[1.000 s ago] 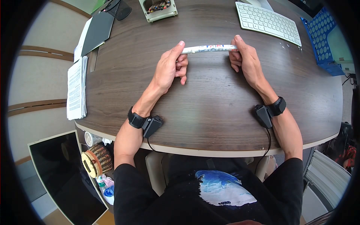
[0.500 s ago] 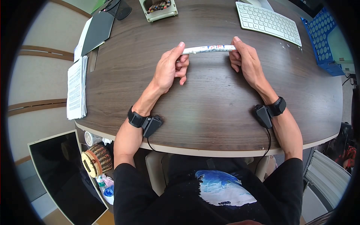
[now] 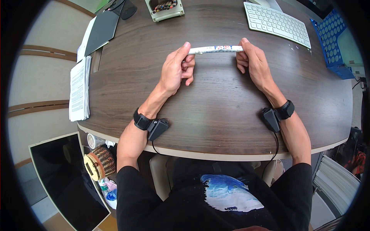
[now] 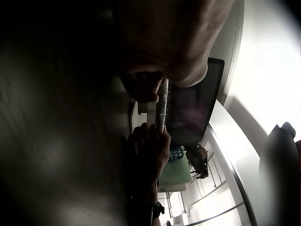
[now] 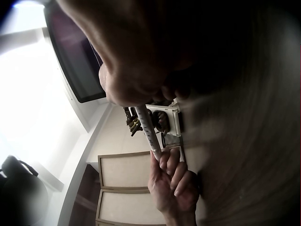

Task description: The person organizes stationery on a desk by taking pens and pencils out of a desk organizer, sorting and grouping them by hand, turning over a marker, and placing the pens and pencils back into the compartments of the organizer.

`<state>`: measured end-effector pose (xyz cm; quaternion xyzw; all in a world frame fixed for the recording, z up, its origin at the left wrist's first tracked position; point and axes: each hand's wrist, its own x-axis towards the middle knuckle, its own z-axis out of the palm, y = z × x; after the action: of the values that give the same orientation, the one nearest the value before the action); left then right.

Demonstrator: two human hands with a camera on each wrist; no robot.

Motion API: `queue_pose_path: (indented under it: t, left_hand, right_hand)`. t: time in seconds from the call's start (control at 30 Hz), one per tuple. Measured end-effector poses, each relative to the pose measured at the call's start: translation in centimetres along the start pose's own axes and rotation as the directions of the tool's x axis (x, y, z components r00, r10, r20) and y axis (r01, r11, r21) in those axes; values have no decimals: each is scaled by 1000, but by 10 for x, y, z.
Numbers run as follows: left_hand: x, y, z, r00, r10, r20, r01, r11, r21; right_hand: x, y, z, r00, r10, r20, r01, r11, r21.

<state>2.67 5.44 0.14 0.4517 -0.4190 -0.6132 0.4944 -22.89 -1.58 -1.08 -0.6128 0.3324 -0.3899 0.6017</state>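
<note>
A white paint marker point(image 3: 219, 49) with blue and red lettering is held level above the dark desk in the head view. The left hand point(image 3: 174, 70) pinches its left end between thumb and fingers. At its other end, the right hand point(image 3: 254, 63) grips it the same way. Both wrist views are dim; the marker point(image 4: 163, 106) spans the two hands in the left one, and the marker point(image 5: 148, 129) also shows in the right one. The fingertips under the marker are partly hidden.
A white keyboard point(image 3: 275, 24) lies at the back right, beside a blue perforated holder point(image 3: 330, 36). At the back stands a pale box point(image 3: 166, 14) of coloured pencils. Stacked papers point(image 3: 79, 90) and a dark folder point(image 3: 103, 31) lie on the left.
The marker has turned slightly about its length, so its coloured lettering shows differently. Both hands keep hold of its ends and have barely moved.
</note>
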Motion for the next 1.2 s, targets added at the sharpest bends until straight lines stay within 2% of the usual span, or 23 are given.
queue_pose_path:
  t: [0.13,0.23,0.43,0.57,0.63,0.83,0.97,1.03,1.07,1.2]
  left_hand:
    - [-1,8,3,995,-28,-99,31,999,34]
    - [-1,8,3,991,-65,-121,71,996,50]
    - [0,7,-5,987,-143,-77,143,990,-4]
    - [1,7,-2,990,-120,-75,124,991,45]
    - [0,5,3,997,-1,-73,8,996,86]
    - [3,2,-2,997,80,6,-80,988,133]
    - [2,1,-2,997,67,28,-70,986,151]
    - [2,-1,-1,996,85,21,-87,978,191]
    - [1,0,0,996,83,21,-86,978,191]
    - [-1,6,4,1000,2,-12,-1,995,101]
  right_hand:
    - [-3,-2,6,999,-38,-35,35,996,-81]
    - [-2,-3,8,996,-55,-63,49,994,-94]
    - [-3,1,6,992,-114,-50,104,979,-176]
    - [1,0,0,997,-55,-45,50,993,-110]
    - [1,-3,-3,999,48,-11,-49,997,-59]
    - [1,-2,-1,995,83,-59,-84,996,-16]
    - [1,-4,0,995,66,-75,-65,998,20]
    - [0,-6,2,994,86,-70,-94,990,-109]
    - [0,-5,2,994,87,-70,-95,990,-108]
    - [-1,0,1,998,36,-54,-41,995,-94]
